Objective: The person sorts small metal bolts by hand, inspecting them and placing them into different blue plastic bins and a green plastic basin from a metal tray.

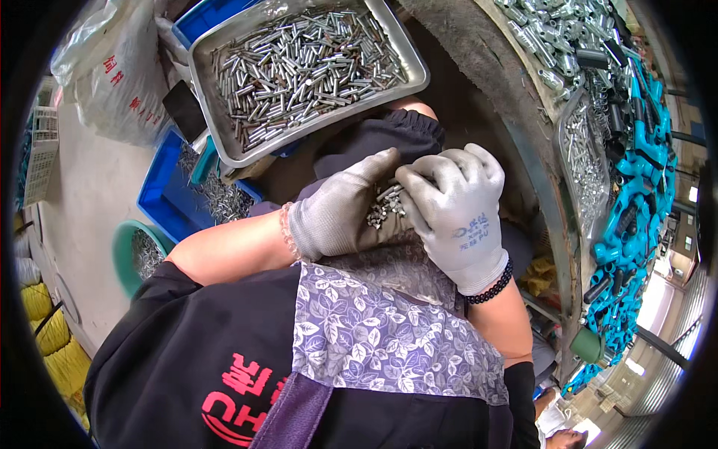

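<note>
Both my hands wear pale grey work gloves, dirty at the fingers, and meet above my lap. My left hand point(333, 209) is cupped, its thumb raised, around a handful of small metal pins point(387, 207). The fingers of my right hand point(456, 202) curl down over the same pins from the other side; what lies under its fingertips is partly hidden. Beyond the hands stands a metal tray point(419, 63) full of loose metal pins point(299, 71), some of them rusty brown.
On the left are a blue bin point(161, 176) and a green bucket point(123, 262), both holding metal pieces, and a white sack point(112, 82). A bench at right carries metal sockets point(553, 37), a clear bag of small parts point(582, 153) and teal tool parts point(636, 202). Another person point(557, 426) shows at lower right.
</note>
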The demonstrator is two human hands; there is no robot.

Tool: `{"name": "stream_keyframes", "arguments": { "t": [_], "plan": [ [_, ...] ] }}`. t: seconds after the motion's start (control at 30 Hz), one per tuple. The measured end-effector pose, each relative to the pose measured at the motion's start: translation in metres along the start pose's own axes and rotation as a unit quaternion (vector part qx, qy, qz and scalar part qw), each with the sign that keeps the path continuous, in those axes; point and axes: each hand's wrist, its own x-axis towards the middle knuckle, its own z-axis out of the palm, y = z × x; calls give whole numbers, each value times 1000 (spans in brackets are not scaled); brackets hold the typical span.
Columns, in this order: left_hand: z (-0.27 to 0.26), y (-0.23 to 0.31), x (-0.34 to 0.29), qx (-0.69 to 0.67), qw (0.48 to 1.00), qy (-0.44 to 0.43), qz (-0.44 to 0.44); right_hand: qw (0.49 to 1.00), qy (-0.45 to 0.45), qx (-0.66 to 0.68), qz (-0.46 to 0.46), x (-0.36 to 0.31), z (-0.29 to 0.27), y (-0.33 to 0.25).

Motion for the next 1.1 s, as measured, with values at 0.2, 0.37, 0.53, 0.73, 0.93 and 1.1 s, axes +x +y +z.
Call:
{"name": "stream_keyframes", "arguments": {
  "t": [0.2,0.37,0.53,0.73,0.93,1.1],
  "plan": [
    [-2,-3,2,17,1000,-6,-5,998,-61,19,-6,4,2,3],
    [-4,-2,5,23,999,32,-11,994,-65,92,7,-6,5,16],
    [-11,-3,8,2,1000,-17,-22,992,-55,114,8,-9,1,16],
    [0,-3,9,-15,998,-39,-36,977,-18,192,90,-18,-6,18],
    [4,-4,4,23,999,-6,-27,847,18,465,258,-37,-1,10],
    [11,-5,6,79,996,39,-14,726,81,634,255,-41,0,3]
  ]
}}
